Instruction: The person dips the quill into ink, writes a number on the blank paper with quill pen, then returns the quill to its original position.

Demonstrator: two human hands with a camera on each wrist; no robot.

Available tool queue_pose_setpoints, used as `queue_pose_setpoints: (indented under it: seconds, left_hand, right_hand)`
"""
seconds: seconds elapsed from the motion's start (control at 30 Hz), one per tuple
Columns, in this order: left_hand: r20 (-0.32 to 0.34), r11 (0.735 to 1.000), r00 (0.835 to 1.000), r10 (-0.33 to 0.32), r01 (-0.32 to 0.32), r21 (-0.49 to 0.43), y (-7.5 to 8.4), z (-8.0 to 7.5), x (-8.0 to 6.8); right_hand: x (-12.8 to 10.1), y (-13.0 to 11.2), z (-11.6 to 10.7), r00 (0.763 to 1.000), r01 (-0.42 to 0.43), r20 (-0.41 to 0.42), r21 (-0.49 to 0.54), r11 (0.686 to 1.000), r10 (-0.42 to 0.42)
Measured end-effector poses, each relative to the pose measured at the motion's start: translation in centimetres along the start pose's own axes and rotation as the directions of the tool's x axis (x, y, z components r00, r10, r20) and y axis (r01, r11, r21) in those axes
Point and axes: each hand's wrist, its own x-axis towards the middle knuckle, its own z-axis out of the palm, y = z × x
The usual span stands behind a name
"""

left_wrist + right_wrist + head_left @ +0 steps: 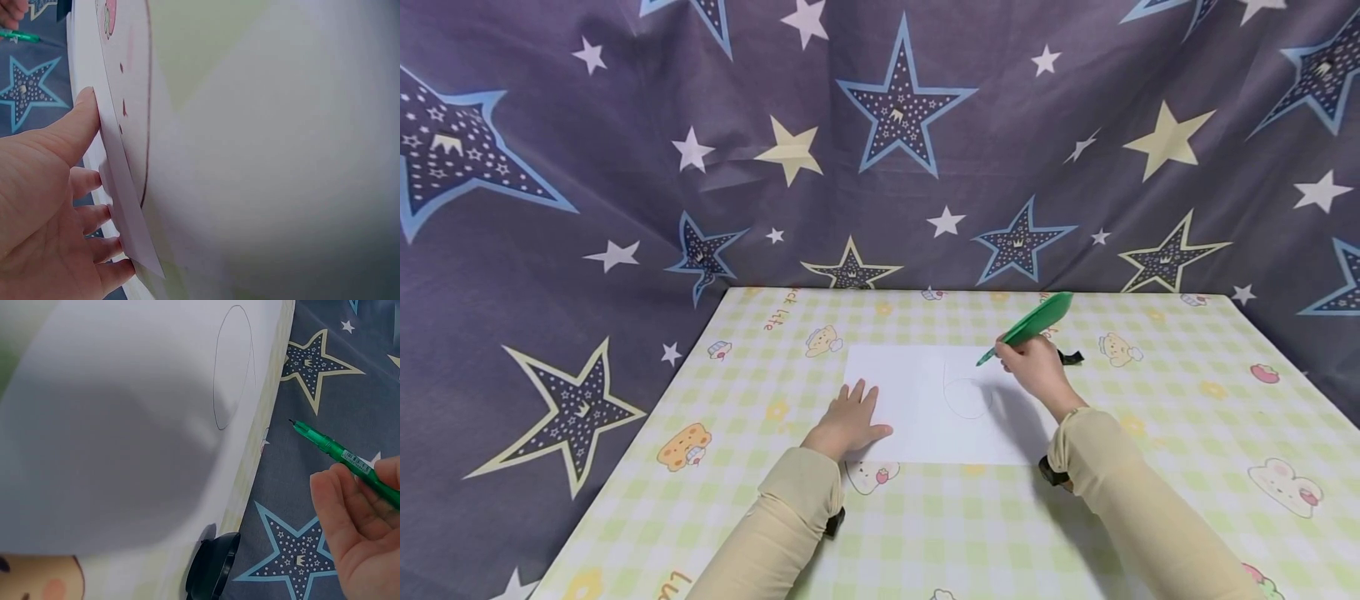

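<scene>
My right hand (pixel 1033 364) pinches a green pen (pixel 1026 332) whose upper end is broad and leaf-shaped. In the right wrist view the dark tip of the pen (pixel 337 452) is uncapped and stands apart from the paper. A white sheet of paper (pixel 910 404) lies on the table, bearing a thin drawn line (pixel 944 379) that runs down into a round loop (pixel 967 417). My left hand (pixel 847 421) rests on the sheet's left edge with fingers spread. The left wrist view shows its thumb and fingers (pixel 90 219) lying along the paper's edge.
A green-and-white checked tablecloth (pixel 1000 533) with cartoon prints covers the table. Beside the right hand lies a small black object (pixel 1071 357), its kind unclear. Behind the table hangs a dark curtain (pixel 925 200) with stars.
</scene>
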Motion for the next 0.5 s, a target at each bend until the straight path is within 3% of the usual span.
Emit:
queue_pose_setpoints:
  seconds: [0.5]
  left_hand:
    - [-0.002, 1.000, 1.000, 0.002, -0.002, 0.004, 0.0, -0.1, -0.1]
  right_hand:
    - [-0.1, 0.4, -1.1, 1.000, -0.013, -0.020, 0.022, 1.000, 0.013]
